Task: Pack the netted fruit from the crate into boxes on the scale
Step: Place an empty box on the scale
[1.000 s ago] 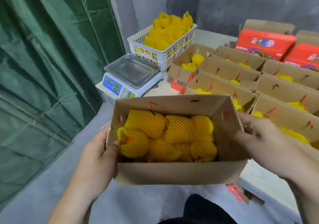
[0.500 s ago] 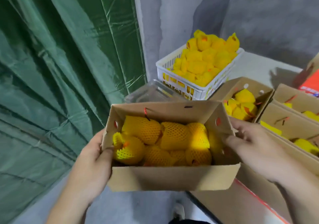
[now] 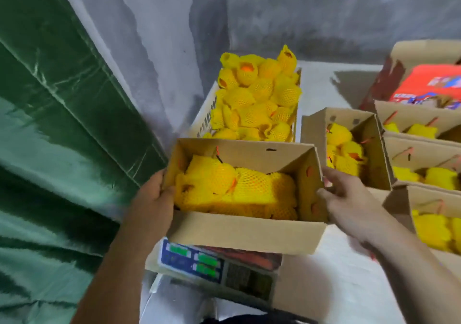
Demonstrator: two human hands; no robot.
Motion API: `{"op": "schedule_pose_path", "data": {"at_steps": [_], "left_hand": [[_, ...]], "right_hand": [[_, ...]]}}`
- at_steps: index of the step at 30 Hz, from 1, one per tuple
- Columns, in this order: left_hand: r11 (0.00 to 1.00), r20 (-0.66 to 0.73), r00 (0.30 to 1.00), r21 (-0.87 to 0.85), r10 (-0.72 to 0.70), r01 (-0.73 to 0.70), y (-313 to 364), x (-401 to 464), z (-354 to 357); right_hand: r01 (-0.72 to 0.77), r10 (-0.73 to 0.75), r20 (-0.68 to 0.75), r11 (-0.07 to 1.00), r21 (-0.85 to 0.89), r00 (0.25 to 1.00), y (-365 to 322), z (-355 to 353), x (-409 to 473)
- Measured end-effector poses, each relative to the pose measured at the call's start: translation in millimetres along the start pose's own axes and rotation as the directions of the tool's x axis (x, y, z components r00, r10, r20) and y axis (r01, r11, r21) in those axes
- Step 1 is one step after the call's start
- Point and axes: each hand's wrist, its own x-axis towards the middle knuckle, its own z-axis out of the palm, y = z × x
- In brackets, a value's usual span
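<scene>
My left hand [image 3: 152, 199] grips the full box [image 3: 245, 194] over the scale [image 3: 212, 266], my right hand [image 3: 349, 199] loose at its right wall; far crate [image 3: 207, 121] stays heaped.

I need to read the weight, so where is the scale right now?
In the head view the scale sits low and centre, under the cardboard box of netted fruit, with the white crate beyond it.

From my feed it's just two bare forearms, no sleeves anywhere in view. Left hand [image 3: 152, 202] and right hand [image 3: 348, 205] have no gloves, rings or watch. Something dark, maybe clothing, shows at the bottom edge.
</scene>
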Motion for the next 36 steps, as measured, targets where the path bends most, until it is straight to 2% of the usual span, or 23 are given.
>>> {"op": "schedule_pose_path", "data": {"at_steps": [3, 5, 11, 16, 20, 22, 24, 25, 27, 28, 30, 33, 36], "left_hand": [[0.995, 0.144, 0.987, 0.048, 0.077, -0.085, -14.3, 54.2, -4.0], [0.985, 0.181, 0.977, 0.104, 0.115, -0.135, -24.2, 75.1, -9.5], [0.969, 0.307, 0.938, 0.135, 0.158, -0.207, -37.3, 107.8, -27.1], [0.979, 0.413, 0.892, 0.005, 0.184, -0.204, -48.1, 99.1, -39.0], [0.987, 0.364, 0.918, -0.035, 0.157, -0.155, -58.3, 83.6, -49.7], [0.991, 0.282, 0.95, -0.015, 0.133, -0.134, -61.1, 71.8, -53.7], [0.979, 0.152, 0.968, 0.005, 0.2, -0.203, -64.0, 56.4, -56.0], [0.961, 0.092, 0.957, 0.004, 0.274, -0.276, -65.9, 46.5, -56.7], [0.924, 0.001, 0.924, -0.02, 0.382, -0.382, -71.1, 21.0, -56.9], [0.925, -0.011, 0.927, -0.057, 0.375, -0.375, -74.4, 8.0, -56.6], [0.935, 0.069, 0.947, -0.197, 0.314, -0.296, -83.5, -15.5, -57.8], [0.922, 0.213, 0.91, -0.24, 0.355, -0.304, -101.5, -41.0, -69.5], [0.921, 0.224, 0.901, -0.213, 0.372, -0.327, -115.7, -56.1, -82.2]], "right_hand": [[-0.076, 0.074, -0.194, 0.997, -0.004, 0.978, -14.8, 30.7, -0.4], [-0.082, 0.061, -0.258, 0.994, -0.074, 0.964, -24.7, 44.3, -1.0], [-0.128, 0.089, -0.303, 0.986, -0.11, 0.949, -28.9, 83.8, -14.6], [-0.169, 0.114, -0.373, 0.978, -0.118, 0.921, -26.9, 94.9, -27.3], [-0.154, 0.105, -0.323, 0.98, -0.129, 0.941, -27.5, 95.9, -39.4], [-0.18, 0.138, -0.289, 0.976, -0.122, 0.947, -26.3, 101.7, -46.3], [-0.218, 0.136, -0.344, 0.953, -0.212, 0.929, -23.6, 115.4, -56.5], [-0.215, 0.08, -0.4, 0.927, -0.306, 0.913, -26.1, 125.5, -65.2], [-0.097, -0.116, -0.465, 0.907, -0.41, 0.878, -37.3, 148.4, -87.9], [-0.002, -0.207, -0.449, 0.906, -0.423, 0.869, -41.1, 159.2, -99.1], [0.158, -0.313, -0.347, 0.899, -0.41, 0.884, -39.8, 177.2, -117.7], [0.254, -0.307, -0.175, 0.928, -0.272, 0.936, -29.9, 195.0, -136.9], [0.247, -0.271, -0.144, 0.955, -0.166, 0.952, -23.3, 199.2, -151.0]]}}
